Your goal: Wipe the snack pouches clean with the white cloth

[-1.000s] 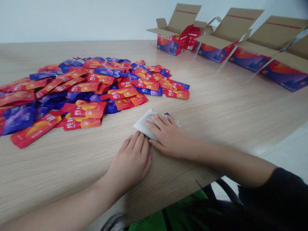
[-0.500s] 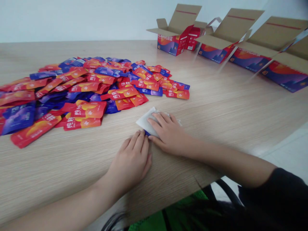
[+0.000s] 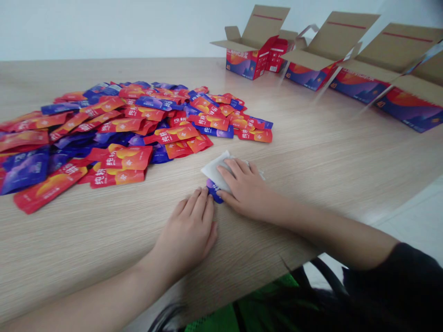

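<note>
My right hand (image 3: 244,186) presses a folded white cloth (image 3: 216,167) onto the tabletop, its fingers bent over the cloth. From under the cloth shows one end of a small blue-purple pouch (image 3: 214,190); the rest of the pouch is covered. My left hand (image 3: 190,223) lies on the wood with its fingers stretched out and fingertips touching the left edge of that pouch. Beyond both hands spreads a heap of red-orange pouches (image 3: 126,162) and blue pouches (image 3: 159,103), lying overlapped in the left half of the view.
Open printed cartons with raised brown flaps stand along the back right, among them a left one (image 3: 240,62), a middle one (image 3: 304,76) and a right one (image 3: 411,106). The near table edge runs just below my forearms, with a green seat (image 3: 214,320) under it.
My right hand has slid slightly right with the white cloth, and more of the blue pouch shows. My left hand has stayed nearly still.
</note>
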`<action>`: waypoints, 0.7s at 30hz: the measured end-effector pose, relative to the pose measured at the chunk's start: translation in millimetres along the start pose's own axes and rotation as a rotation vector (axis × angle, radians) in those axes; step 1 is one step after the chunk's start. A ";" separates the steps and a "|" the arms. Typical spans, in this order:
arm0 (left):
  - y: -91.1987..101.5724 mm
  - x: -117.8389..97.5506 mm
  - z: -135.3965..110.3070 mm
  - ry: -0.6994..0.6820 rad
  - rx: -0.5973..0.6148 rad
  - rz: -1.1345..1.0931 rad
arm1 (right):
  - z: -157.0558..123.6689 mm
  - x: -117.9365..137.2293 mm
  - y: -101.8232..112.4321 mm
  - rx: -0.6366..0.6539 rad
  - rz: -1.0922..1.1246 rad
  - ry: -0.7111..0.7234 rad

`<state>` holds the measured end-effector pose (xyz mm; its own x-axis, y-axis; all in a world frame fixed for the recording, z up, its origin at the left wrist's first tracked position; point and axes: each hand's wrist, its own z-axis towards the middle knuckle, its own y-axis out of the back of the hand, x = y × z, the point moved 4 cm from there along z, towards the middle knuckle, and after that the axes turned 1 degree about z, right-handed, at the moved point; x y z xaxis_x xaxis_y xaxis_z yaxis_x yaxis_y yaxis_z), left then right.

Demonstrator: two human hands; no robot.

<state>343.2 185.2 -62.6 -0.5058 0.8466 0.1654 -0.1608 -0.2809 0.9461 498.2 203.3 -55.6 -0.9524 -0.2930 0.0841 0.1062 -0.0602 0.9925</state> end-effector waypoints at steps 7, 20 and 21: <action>1.6 0.2 0.3 0.002 -0.008 -0.009 | -5.0 7.0 -0.6 0.006 0.029 0.087; 2.6 0.1 1.1 0.003 0.000 -0.020 | -4.5 11.6 -1.9 0.008 0.017 0.089; 3.1 0.1 1.4 0.003 -0.002 -0.024 | -5.4 13.2 -1.2 0.012 0.027 0.115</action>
<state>343.8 185.0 -59.2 -0.5046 0.8517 0.1415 -0.1748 -0.2613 0.9493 487.0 194.3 -56.1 -0.9100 -0.4022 0.1008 0.1272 -0.0393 0.9911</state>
